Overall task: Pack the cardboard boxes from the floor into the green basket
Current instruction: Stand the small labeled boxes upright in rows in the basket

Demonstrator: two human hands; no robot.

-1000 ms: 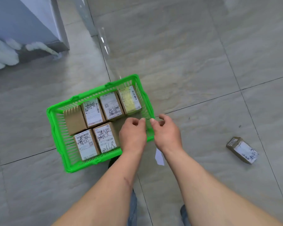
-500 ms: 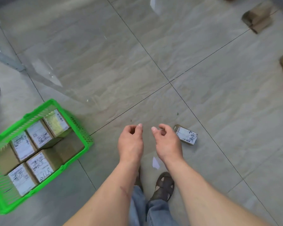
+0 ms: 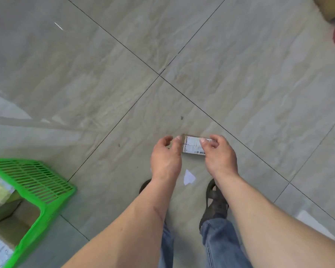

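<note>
Reaching over the tiled floor (image 3: 240, 74), both hands flank a labelled cardboard box (image 3: 192, 145): right hand (image 3: 219, 156) grip touching it, whether pinching I cannot tell; left hand (image 3: 165, 157) grip loosely curled, empty; green basket (image 3: 45, 192) well left

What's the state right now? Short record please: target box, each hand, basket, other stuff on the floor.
target box: small labelled cardboard box, on the floor tiles between the hands
left hand: left hand, fingers loosely curled, holding nothing, beside the box
right hand: right hand, reaching over the box; grip cannot be told
basket: green basket at lower left, boxes inside
other: white paper scrap between the feet
</note>
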